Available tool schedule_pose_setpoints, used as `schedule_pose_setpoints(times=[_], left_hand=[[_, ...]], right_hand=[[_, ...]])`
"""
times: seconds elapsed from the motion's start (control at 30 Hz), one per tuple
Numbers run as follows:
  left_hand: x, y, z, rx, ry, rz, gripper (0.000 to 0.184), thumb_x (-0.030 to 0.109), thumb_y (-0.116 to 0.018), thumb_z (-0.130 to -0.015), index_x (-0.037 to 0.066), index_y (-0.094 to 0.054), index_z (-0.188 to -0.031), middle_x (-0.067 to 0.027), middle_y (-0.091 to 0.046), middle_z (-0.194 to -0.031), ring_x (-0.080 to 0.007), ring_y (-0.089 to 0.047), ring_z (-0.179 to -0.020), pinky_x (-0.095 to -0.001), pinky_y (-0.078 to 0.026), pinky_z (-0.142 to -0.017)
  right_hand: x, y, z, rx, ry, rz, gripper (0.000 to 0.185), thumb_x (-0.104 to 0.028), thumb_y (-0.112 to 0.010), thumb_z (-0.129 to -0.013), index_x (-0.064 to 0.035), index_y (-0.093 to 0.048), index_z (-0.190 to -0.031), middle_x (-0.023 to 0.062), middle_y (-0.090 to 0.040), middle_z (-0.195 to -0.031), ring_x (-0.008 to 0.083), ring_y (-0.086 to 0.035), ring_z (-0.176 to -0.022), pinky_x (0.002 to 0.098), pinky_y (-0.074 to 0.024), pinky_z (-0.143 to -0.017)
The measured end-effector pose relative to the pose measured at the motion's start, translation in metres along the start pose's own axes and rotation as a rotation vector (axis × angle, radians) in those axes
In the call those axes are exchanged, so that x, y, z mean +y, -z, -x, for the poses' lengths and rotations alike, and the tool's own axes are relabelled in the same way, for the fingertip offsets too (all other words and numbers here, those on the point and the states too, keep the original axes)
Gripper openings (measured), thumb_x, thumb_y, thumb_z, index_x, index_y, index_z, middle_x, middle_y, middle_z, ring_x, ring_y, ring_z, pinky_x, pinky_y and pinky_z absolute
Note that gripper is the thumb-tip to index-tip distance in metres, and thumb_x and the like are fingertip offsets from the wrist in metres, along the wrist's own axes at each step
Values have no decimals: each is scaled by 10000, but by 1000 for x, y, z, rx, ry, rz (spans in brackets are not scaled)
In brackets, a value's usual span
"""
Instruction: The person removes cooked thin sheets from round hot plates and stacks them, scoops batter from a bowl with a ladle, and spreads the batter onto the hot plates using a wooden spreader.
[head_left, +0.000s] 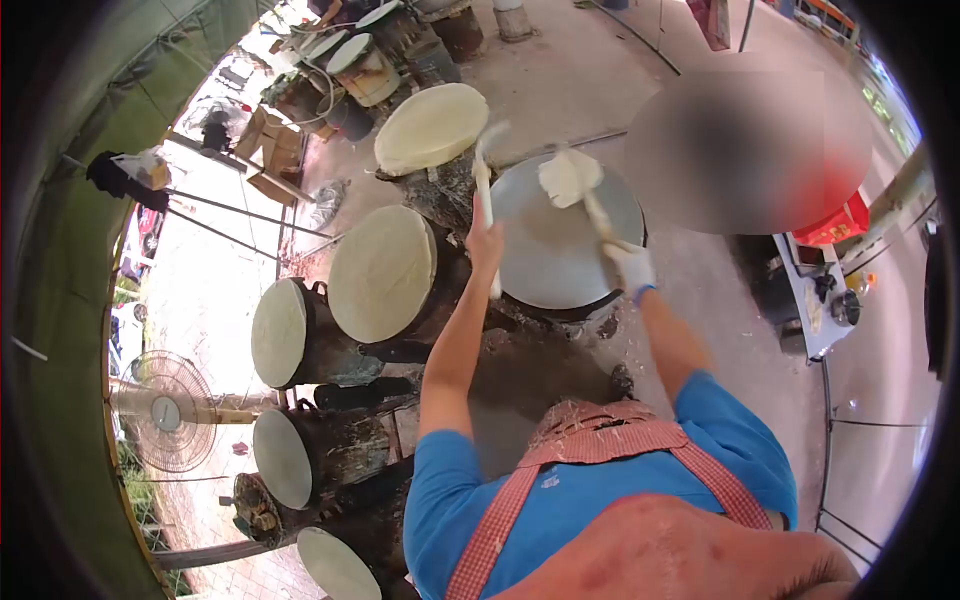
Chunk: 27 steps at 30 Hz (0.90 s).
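A large round griddle [545, 250] with a bare grey surface lies in front of me. My left hand [485, 248], at its left edge, is closed around a long white-handled tool [484, 185]; its upper end is blurred. My right hand [631, 267], in a white glove, is at the griddle's right side. Its fingers are closed on a narrow pale length that runs up to a soft lump of dough [570, 178] over the far part of the griddle. Whether that narrow length is stretched dough or a handle is unclear.
Left of me stand several more round griddles, some covered with thin pale sheets [382, 274]. Another covered griddle [432, 128] is beyond. A fan [165, 412] stands far left, a cardboard box [270, 150] and buckets [363, 70] farther back. A side table [815, 300] is at right, near a blurred person.
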<state>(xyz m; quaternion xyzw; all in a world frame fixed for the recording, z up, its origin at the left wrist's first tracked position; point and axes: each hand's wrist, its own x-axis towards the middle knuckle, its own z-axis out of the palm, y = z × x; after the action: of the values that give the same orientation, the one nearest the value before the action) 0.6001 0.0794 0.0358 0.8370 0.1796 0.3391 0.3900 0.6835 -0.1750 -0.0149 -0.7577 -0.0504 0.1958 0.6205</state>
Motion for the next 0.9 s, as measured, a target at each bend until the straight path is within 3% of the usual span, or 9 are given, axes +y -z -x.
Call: schedule_pose_setpoints(times=[0.13,0.17,0.3,0.47,0.53,0.67,0.73,0.8,0.9], left_hand=[[-48,30,114,-228,524,221,618,-22,-510,-741,107,-351,-1325,-150,-525,-1171,-196,-546,-934,-278,-434,-744],[-50,41,145,-178,426,148,608,-31,-514,-751,106,-361,-1322,-113,-552,-1080,-145,-508,-768,-264,-421,-622],[-32,74,221,-100,520,279,614,-54,-522,-767,125,-361,-1332,-35,-567,-901,-60,-409,-521,-233,-355,-437],[-24,86,232,-170,701,182,638,-36,-558,-766,134,-342,-1342,-55,-584,-970,-77,-436,-574,-232,-383,-497],[-61,85,247,-113,494,157,657,-36,-533,-776,197,-323,-1354,27,-430,-621,-48,-358,-440,-213,-306,-372],[-55,80,244,-117,513,101,664,-20,-531,-767,196,-317,-1356,27,-429,-606,-54,-366,-438,-215,-314,-372],[-44,79,241,-120,581,106,670,-31,-541,-758,185,-322,-1353,-9,-475,-786,-71,-411,-530,-228,-357,-459],[-30,79,239,-126,693,110,673,-45,-551,-742,161,-335,-1345,-77,-562,-1139,-106,-489,-709,-253,-437,-633],[-34,73,244,-62,382,6,641,-20,-534,-756,153,-340,-1342,-68,-573,-1063,-101,-512,-677,-230,-422,-590]], right_hand=[[-23,4,-28,51,417,741,284,-209,-587,-765,-30,-638,-980,97,-660,-836,179,-621,-763,309,-473,-654],[-23,24,-26,115,485,779,263,-201,-584,-775,-38,-647,-971,81,-658,-815,179,-627,-734,287,-483,-604],[32,-3,-14,17,-30,-232,300,-238,-601,-775,-48,-637,-1004,66,-660,-890,169,-611,-772,310,-485,-660],[0,-15,-4,2,492,655,287,-244,-571,-751,-55,-648,-952,120,-646,-788,241,-618,-683,335,-474,-636],[19,27,-21,-48,222,139,239,-218,-574,-749,-41,-650,-892,114,-641,-735,224,-620,-687,325,-473,-619],[34,-1,6,34,540,182,217,-189,-575,-767,-20,-650,-881,89,-627,-658,169,-601,-599,279,-456,-540],[-3,-24,21,-354,-173,-239,195,-178,-604,-769,-24,-652,-880,41,-584,-608,115,-524,-481,245,-386,-415],[-27,11,10,-334,-124,-169,182,-178,-617,-765,-37,-651,-874,24,-559,-593,102,-483,-449,238,-338,-374],[-9,46,-25,-242,-96,-191,180,-176,-641,-749,-49,-648,-875,2,-528,-576,85,-431,-414,240,-275,-329]])
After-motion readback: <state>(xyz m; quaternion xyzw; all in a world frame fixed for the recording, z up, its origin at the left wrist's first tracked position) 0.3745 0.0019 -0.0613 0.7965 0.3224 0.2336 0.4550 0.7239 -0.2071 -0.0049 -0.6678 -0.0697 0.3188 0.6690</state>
